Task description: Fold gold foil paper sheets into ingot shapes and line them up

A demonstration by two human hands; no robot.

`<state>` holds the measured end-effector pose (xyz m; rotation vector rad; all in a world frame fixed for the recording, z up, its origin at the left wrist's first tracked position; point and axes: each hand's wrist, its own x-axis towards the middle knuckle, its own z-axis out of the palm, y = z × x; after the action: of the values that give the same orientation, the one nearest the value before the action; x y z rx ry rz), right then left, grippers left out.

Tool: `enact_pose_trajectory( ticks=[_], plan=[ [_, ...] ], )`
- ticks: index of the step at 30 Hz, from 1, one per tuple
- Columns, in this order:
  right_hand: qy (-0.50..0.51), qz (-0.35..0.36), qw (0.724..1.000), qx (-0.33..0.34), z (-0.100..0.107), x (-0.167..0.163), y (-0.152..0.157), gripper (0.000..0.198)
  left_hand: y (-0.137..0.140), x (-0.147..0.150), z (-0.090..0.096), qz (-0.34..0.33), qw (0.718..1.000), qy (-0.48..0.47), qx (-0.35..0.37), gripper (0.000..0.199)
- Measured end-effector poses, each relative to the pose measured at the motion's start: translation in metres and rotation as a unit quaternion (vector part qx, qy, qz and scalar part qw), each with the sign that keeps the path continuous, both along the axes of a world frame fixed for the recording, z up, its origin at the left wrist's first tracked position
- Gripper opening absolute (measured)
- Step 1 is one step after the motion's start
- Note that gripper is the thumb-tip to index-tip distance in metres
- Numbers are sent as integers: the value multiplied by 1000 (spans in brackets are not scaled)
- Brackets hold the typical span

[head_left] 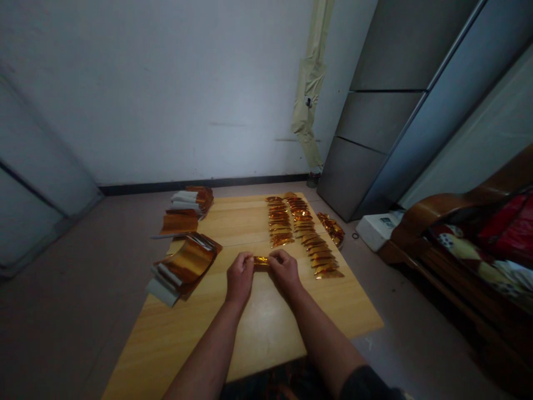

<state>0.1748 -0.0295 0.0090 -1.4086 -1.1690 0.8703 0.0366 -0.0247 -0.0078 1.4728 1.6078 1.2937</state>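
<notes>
Between my two hands is a small folded piece of shiny gold foil paper (261, 261), held level just over the wooden table (266, 328). My left hand (240, 275) pinches its left end, and my right hand (285, 271) pinches the right end. Both sets of fingers are closed, and the ends of the paper are hidden under them. To the right lie rows of folded gold foil pieces, a left row (280, 222) and a longer right row (318, 250). Left of my hands rests a stack of gold foil sheets (189, 261) with pale undersides, partly curled.
Another stack of foil sheets (183, 219) sits at the table's far left corner, overhanging the edge. Beyond the right edge, a container of folded foil pieces (332, 228) stands low down. A grey fridge (375, 119), a white box (377, 230) and a wooden bench (420, 222) are at the right.
</notes>
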Motion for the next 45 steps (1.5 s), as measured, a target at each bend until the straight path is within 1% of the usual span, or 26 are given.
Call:
enact_pose_trajectory(
  ticks=[5,8,11,15,20,23,26,28,33,38,45],
  plan=[
    [3,3,1000,1,-2,4,0,24,2,0,0,-4,1000,-6,-9,31],
    [-8,7,1000,6,-8,7,2,23,3,0,-1,-9,1000,24,15,29],
    [-80,7,996,31,-15,13,2,25,3,2,-3,-24,997,59,49,25],
    [-182,30,980,74,-18,24,-1,32,1,5,-5,-59,988,110,91,22],
    [-266,44,960,81,-11,34,-7,33,-4,6,-4,-95,973,181,105,20],
    [-296,48,951,76,-6,35,-10,26,-6,6,-4,-99,968,206,101,19],
    [-314,50,946,66,-3,34,-11,17,-5,6,-5,-96,967,210,104,17],
    [-324,49,943,63,-2,33,-11,14,-4,6,-6,-91,969,205,107,17],
    [-354,52,932,57,-3,31,-10,18,-3,5,-7,-94,970,202,101,17],
    [-356,47,932,48,-4,30,-11,21,-2,6,-8,-87,970,204,96,17],
    [-353,45,933,56,-5,29,-10,16,-3,6,-6,-89,971,203,90,16]
  ],
)
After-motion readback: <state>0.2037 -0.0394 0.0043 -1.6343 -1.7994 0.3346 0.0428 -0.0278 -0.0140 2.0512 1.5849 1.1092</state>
